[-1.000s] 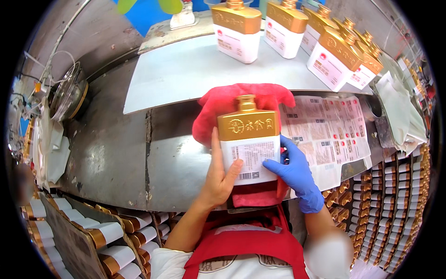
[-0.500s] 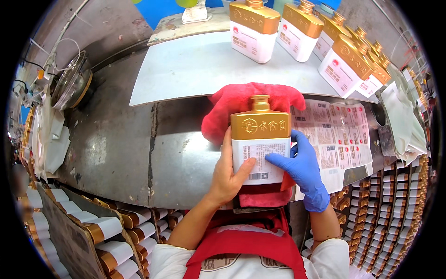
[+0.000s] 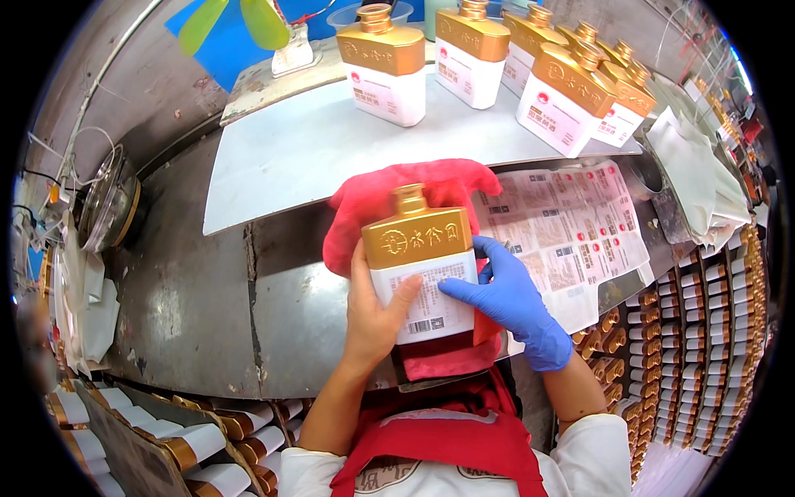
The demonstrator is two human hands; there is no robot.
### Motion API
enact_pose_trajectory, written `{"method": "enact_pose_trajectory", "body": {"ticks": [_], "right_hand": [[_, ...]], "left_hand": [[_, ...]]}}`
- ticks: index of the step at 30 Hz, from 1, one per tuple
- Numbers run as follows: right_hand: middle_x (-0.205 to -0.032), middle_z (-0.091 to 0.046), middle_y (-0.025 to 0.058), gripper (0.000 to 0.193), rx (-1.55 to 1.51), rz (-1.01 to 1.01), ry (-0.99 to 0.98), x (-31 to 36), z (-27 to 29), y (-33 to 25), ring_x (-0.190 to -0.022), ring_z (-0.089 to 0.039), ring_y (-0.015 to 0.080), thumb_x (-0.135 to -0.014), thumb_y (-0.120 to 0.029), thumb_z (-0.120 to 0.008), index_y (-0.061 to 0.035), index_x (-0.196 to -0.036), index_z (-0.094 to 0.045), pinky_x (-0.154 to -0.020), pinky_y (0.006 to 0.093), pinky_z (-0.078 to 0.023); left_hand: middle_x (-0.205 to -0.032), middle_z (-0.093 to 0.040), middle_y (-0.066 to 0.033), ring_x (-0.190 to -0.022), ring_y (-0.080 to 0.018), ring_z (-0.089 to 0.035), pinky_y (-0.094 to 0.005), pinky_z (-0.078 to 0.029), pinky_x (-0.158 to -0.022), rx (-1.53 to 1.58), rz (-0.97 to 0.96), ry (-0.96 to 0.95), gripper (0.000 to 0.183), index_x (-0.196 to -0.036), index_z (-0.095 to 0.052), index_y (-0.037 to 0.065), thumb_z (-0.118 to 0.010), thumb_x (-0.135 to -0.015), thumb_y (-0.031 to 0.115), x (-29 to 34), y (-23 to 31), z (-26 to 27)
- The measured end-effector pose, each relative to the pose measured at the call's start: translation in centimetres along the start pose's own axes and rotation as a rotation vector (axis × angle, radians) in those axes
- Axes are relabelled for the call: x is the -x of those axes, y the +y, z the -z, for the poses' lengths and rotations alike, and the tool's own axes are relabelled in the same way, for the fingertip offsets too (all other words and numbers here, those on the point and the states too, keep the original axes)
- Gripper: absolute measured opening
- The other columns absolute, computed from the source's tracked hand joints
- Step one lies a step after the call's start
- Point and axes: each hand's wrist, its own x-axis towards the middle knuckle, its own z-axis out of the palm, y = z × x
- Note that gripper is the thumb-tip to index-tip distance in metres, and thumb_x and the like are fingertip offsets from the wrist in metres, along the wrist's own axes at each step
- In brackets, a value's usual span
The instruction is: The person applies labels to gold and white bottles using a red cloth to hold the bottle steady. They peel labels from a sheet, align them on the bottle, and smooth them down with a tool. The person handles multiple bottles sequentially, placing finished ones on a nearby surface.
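Note:
Between my two hands is a flat bottle with a gold shoulder and neck and a white lower body carrying a printed label. My bare left hand grips its left side, thumb lying on the label. On the right side, my right hand, in a blue glove, holds it with the thumb pressed on the label's middle. The bottle's neck points away from me, and its neck has no cap. Beneath and behind it lies a red cloth on the metal table.
Several similar bottles stand on a pale board at the back. Sheets of labels lie right of the cloth. Racks of bottles flank me at lower right and lower left. A green-bladed fan stands at the far left back.
The view has shifted, so the scene sits further left and the bottle looks slightly tilted. Both hands keep the same hold on the bottle.

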Motion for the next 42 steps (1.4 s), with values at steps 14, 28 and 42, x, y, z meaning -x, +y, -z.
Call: {"method": "enact_pose_trajectory", "body": {"ticks": [14,28,42], "right_hand": [[-0.11,-0.061,0.0173,0.078,0.139,0.033,0.003,0.1,0.0,-1.3,-0.1,-0.061,0.0242,-0.066,-0.04,-0.082,0.0027,-0.122,-0.049,-0.087,0.0342,-0.048],[-0.1,-0.064,0.0116,0.061,0.051,-0.012,-0.002,-0.1,-0.1,-0.8,-0.086,-0.061,0.0159,-0.071,-0.032,-0.08,0.0021,-0.115,-0.055,-0.077,0.0295,-0.05],[-0.11,-0.063,0.0176,0.071,0.155,0.049,-0.11,-0.4,0.8,-1.0,-0.098,-0.062,0.0242,-0.072,-0.036,-0.078,0.0051,-0.123,-0.05,-0.086,0.0335,-0.049]], "left_hand": [[-0.122,-0.055,-0.0185,-0.11,-0.0211,-0.054,-0.0317,-0.042,-0.093,-0.089,-0.009,0.018,0.061,-0.142,-0.021,-0.005,-0.044,-0.097,0.029,0.0,-0.3,0.4],[-0.12,-0.054,-0.017,-0.108,-0.0223,-0.057,-0.0325,-0.047,-0.089,-0.035,0.0,-0.019,0.07,-0.139,-0.022,-0.004,-0.065,-0.086,0.012,0.1,0.7,0.0],[-0.112,-0.061,-0.0185,-0.098,-0.0274,-0.064,-0.0356,-0.051,-0.082,-0.231,0.0,-0.042,0.078,-0.136,-0.027,-0.004,-0.072,-0.08,0.026,-0.6,1.3,0.6]]}}
